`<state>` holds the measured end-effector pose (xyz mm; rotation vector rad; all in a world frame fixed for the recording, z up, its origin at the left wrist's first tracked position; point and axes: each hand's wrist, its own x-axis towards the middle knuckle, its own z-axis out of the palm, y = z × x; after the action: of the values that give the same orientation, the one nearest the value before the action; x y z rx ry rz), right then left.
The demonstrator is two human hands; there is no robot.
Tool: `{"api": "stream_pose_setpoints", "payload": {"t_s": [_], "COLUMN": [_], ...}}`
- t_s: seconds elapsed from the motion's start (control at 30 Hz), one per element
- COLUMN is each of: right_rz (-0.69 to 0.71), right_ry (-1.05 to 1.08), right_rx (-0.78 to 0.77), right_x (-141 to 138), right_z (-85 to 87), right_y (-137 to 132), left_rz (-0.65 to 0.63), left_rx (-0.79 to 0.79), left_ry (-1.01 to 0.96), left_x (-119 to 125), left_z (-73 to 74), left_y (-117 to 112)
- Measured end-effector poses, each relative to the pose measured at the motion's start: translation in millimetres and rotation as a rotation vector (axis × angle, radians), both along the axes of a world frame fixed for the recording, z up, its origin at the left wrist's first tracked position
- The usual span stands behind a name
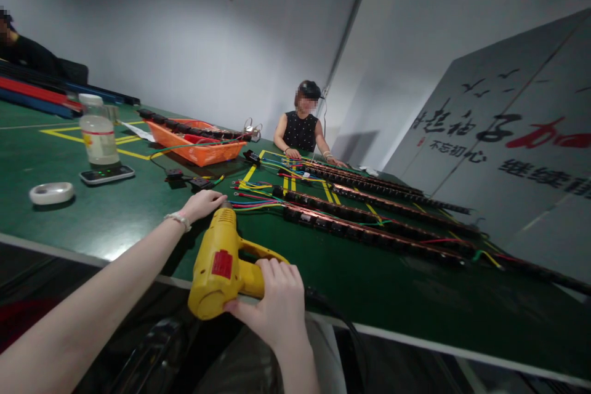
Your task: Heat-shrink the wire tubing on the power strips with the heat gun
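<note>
My right hand (279, 298) is wrapped around the handle of a yellow heat gun (217, 268), which has a red label on its side. Its nozzle points away from me, close to the fingertips of my left hand (203, 204). Those left fingers are pressed together, and whatever is between them is hidden. Just right of the nozzle lie the loose ends of coloured wires (258, 204). They run into a long black strip with copper-coloured bars (341, 226) on the green table (351, 283).
More long strips (392, 200) lie behind. An orange basket (198, 151) holds black parts, with black connectors (175, 177) before it. At left stand a bottle (98, 135), a phone-like device (107, 174) and a white oval object (52, 193). A co-worker (302, 129) sits across; another person is far left.
</note>
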<state>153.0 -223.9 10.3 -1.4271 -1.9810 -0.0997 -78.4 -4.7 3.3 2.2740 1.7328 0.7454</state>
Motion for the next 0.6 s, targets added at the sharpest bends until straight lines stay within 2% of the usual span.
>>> {"api": "stream_pose_setpoints", "payload": {"t_s": [0.3,0.6], "right_rz": [0.121,0.115], "right_ry": [-0.045,0.011], "right_rx": [-0.09,-0.05], "right_x": [7,16], "right_z": [4.4,2.4], "right_y": [-6,-3], "left_rz": [-0.03,-0.041], "left_rx": [0.005,-0.01], "left_ry": [0.009,0.037], "left_x": [-3,-4], "left_z": [-1.7,-2.7], "left_y": [3,2]}}
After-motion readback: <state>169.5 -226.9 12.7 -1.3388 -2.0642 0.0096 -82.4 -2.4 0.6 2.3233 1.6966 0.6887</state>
